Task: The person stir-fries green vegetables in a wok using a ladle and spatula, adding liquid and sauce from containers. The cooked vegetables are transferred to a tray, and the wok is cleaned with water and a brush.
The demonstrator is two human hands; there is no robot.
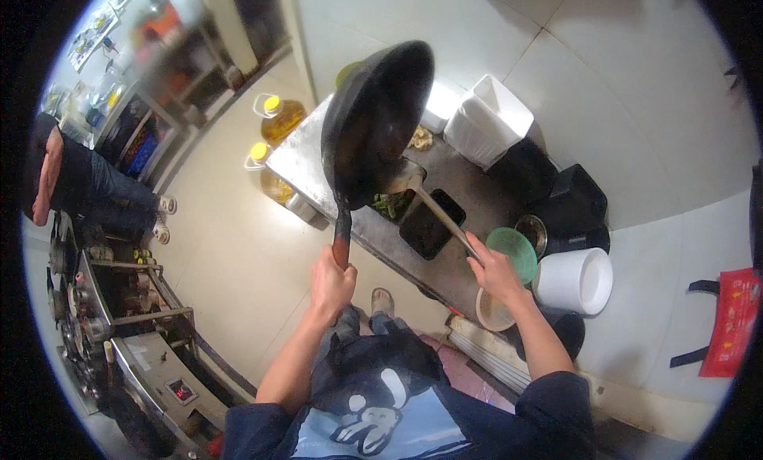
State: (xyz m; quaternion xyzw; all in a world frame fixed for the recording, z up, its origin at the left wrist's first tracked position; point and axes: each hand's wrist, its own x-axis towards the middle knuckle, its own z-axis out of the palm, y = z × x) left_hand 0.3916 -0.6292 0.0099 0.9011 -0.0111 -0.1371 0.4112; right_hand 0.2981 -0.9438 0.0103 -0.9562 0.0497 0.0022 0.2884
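My left hand grips the brown handle of a black wok, which is tilted steeply on its side above the end of a metal table. With my right hand I hold the long handle of a metal wok spatula. The spatula's broad blade is at the wok's lower rim, over a black container holding green leafy food. Beside that container is a second black one, its contents too dark to tell.
White plastic containers, black containers, a green basin and a white tub line the wall side. Two oil jugs stand beyond the table. Another person stands far left near a stove counter.
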